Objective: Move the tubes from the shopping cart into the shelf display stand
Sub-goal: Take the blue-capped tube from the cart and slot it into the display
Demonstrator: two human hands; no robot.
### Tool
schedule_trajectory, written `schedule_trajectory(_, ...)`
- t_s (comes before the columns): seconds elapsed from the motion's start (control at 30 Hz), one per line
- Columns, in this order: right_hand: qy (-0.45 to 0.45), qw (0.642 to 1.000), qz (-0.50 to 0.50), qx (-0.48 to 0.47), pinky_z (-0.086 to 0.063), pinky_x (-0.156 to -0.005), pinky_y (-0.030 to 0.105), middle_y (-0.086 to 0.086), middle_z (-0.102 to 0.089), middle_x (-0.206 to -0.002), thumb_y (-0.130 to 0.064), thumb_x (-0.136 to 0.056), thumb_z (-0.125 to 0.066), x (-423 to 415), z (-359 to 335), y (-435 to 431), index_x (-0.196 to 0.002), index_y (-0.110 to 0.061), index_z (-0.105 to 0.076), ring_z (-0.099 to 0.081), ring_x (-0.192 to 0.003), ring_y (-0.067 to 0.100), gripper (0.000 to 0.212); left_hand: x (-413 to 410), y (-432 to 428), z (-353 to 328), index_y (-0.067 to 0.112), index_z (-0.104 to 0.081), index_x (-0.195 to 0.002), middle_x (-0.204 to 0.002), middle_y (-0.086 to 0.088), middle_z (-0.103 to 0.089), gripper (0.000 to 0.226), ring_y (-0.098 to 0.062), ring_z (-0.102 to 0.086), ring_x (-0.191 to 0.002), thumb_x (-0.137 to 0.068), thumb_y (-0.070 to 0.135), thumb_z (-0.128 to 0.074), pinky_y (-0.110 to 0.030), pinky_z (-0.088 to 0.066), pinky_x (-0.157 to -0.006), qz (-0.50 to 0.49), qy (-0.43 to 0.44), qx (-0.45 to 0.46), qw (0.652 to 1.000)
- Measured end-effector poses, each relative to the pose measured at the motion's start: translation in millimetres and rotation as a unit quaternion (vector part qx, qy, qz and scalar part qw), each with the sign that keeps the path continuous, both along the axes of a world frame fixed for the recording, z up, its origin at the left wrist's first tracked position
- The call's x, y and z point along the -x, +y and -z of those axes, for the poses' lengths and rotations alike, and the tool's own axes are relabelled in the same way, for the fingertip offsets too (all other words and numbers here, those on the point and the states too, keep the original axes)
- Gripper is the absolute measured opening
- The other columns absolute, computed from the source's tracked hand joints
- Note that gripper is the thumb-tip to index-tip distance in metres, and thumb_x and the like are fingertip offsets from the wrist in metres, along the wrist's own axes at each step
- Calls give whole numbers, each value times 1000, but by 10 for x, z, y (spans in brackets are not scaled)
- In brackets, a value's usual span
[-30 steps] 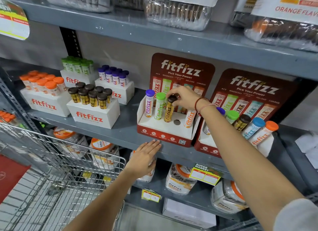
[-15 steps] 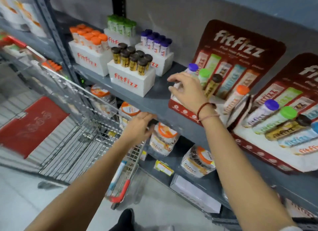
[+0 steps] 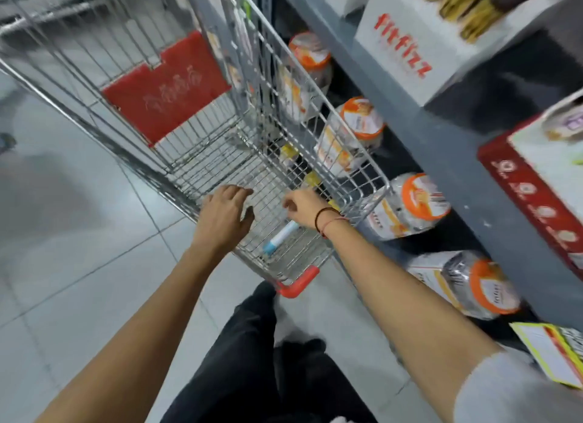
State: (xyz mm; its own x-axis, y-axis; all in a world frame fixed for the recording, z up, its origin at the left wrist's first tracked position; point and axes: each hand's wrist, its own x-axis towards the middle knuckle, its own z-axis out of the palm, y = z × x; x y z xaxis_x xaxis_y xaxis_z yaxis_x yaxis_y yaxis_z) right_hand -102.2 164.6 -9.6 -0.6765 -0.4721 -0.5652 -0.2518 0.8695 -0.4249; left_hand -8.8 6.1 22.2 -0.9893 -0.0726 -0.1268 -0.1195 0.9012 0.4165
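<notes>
Grip: both hands empty; left hand [image 3: 225, 216] spread, right hand [image 3: 304, 208] loosely curled.
Tube [image 3: 280, 237]: lying inside cart [image 3: 347, 170], just below right hand.

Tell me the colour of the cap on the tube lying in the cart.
Light blue cap, on a white tube lying in the cart, in the head view.

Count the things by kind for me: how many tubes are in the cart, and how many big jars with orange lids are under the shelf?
Tubes in the cart: 1
Jars with orange lids: 4
Total: 5
</notes>
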Motion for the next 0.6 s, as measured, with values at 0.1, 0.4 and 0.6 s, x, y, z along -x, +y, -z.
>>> schedule_trajectory(0.1, -45, 993, -78, -74, -51, -82, 30, 16, -61, -117, -2, -87, -54, -188, 541, -157, -111, -8, -62, -61, -98, 30, 25, -121, 23, 163, 8, -56, -118, -120, -14, -62, 34, -32, -48, -120, -87, 22, -57, -49, -39, -96, 18, -31, 41, 999)
schedule_trajectory(0.4, 0, 978, -3, -207, -43, -103, 45, 16, -37, -143, -9, -91, -55, -119, 1470, -223, -134, -8, -46, -38, -131, 33, 44, -97, 49, 278, 9, -62, -107, -105, -10, -68, 28, -30, -54, -109, -86, 26, -54, -41, -47, -82, 0, -24, 55, 998)
schedule_trajectory(0.6, 52, 972, -6, -229, -43, -100, 42, 17, -39, -140, -10, -92, -54, 142, 1749, -96, -123, -10, -57, -37, -128, 32, 32, -88, 49, 308, 9, -65, -97, -96, -9, -70, 23, -30, -58, -98, -83, 24, -56, -39, -50, -74, -7, -16, 59, 998)
